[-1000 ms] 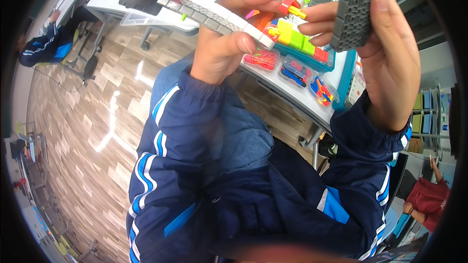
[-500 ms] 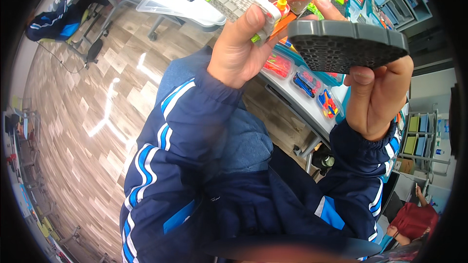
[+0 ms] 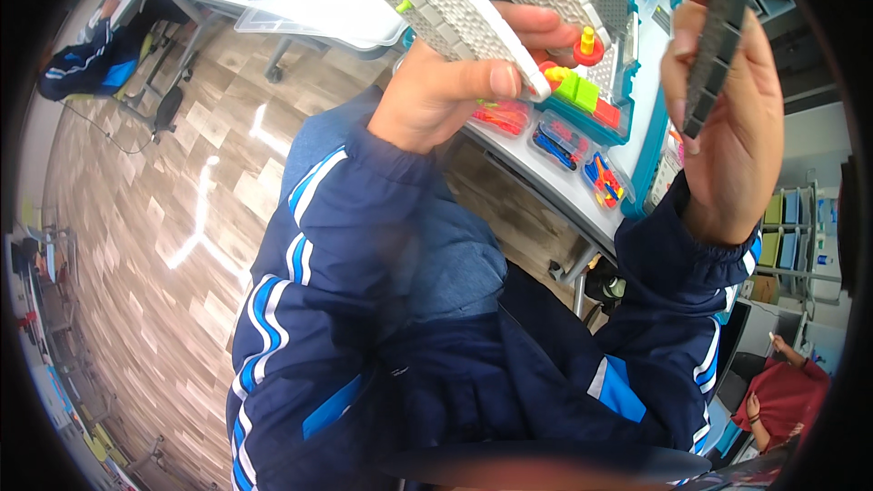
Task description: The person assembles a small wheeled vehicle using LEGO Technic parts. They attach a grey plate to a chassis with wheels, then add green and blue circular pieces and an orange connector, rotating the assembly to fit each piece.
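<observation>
The left hand [image 3: 446, 91] grips a light grey studded plate [image 3: 459, 14], a flat rigid plastic panel covered with rows of small round bumps, with a white edge. The thumb presses along the panel's lower edge and the fingers wrap behind it. Small red and yellow pegs [image 3: 582, 44] sit by the fingertips of this hand.

The right hand [image 3: 727, 118] holds a dark grey studded plate [image 3: 714, 45], seen edge-on as a narrow strip with a toothed profile. The fingers are curled around it, with the thumb on the near side.

Both plates are held up in the air above the white table [image 3: 300, 5]. On the table lies a teal tray [image 3: 627, 82] of bright plastic bricks, with clear tubs [image 3: 568, 141] of small coloured parts at the table's near edge. The floor [image 3: 164, 218] is glossy wood-pattern plank.

Against half a second ago, the dark plate has turned from showing its broad face to standing on edge, and the right hand has risen. The light plate sits further left.
</observation>
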`<state>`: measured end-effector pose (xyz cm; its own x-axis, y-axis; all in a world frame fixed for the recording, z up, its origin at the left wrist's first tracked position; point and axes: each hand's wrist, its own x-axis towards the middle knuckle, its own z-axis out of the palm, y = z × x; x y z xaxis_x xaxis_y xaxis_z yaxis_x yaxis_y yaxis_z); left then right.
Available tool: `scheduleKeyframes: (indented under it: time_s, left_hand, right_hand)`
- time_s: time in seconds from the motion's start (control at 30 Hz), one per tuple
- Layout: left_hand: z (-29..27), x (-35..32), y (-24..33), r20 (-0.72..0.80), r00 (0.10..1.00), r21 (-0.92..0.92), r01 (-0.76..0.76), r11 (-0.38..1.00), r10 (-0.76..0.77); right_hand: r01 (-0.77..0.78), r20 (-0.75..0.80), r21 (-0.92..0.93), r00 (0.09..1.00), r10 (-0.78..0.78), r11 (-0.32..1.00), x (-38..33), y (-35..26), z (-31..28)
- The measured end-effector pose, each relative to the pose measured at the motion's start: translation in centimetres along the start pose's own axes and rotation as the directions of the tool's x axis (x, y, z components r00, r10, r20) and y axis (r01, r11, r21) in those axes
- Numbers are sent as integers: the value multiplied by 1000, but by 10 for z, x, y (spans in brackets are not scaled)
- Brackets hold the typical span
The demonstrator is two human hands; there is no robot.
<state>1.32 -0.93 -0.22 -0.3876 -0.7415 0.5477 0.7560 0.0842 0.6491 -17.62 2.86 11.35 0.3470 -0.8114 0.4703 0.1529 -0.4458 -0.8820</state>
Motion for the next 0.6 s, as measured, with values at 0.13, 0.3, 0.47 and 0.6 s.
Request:
scheduleKeyframes:
  time_s: [0.13,0.3,0.47,0.6]
  left_hand:
    - [3,-4,2,-15,996,12,86,996,-86]
    - [3,-6,5,-142,980,230,169,958,-139]
    - [3,-5,8,-123,984,265,156,951,-128]
    - [4,-5,10,-120,983,307,171,936,-140]
  right_hand:
    - [-171,-151,-233,979,138,957,-13,6,9]
    - [-62,4,-274,998,66,960,-7,7,10]
    - [-108,-30,-360,994,105,927,-12,-3,13]
    - [-134,-71,-341,991,117,930,-14,-5,17]
